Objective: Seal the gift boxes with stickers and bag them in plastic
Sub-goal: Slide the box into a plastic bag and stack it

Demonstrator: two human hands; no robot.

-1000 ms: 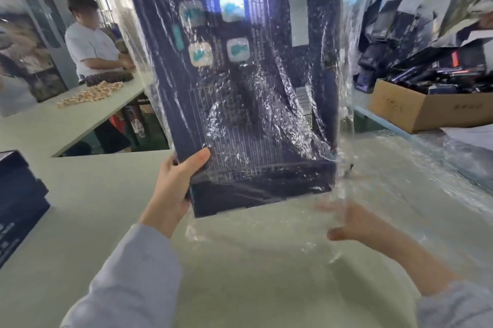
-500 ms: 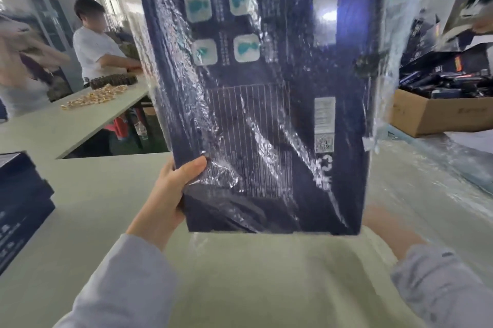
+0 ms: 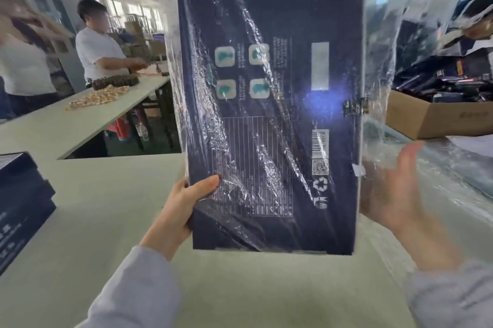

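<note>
A large dark navy gift box [image 3: 269,114] stands upright in the air above the table, its printed back toward me, inside a clear plastic bag [image 3: 381,47] that wrinkles over it and hangs loose on the right. My left hand [image 3: 184,205] grips the box's lower left edge through the plastic, thumb on the front. Beside the box's lower right edge my right hand [image 3: 394,194] is blurred, with straight spread fingers, partly behind the loose plastic.
A stack of dark gift boxes [image 3: 18,202] lies at the left table edge. A cardboard carton [image 3: 432,116] of dark items stands at the right. More clear plastic [image 3: 453,181] covers the table's right side. People work at a far table [image 3: 80,124] strewn with small golden items.
The box rose and turned square to me, the bag now drawn over it. My right hand came out from behind the box's lower right and opened beside it. Left hand kept its grip.
</note>
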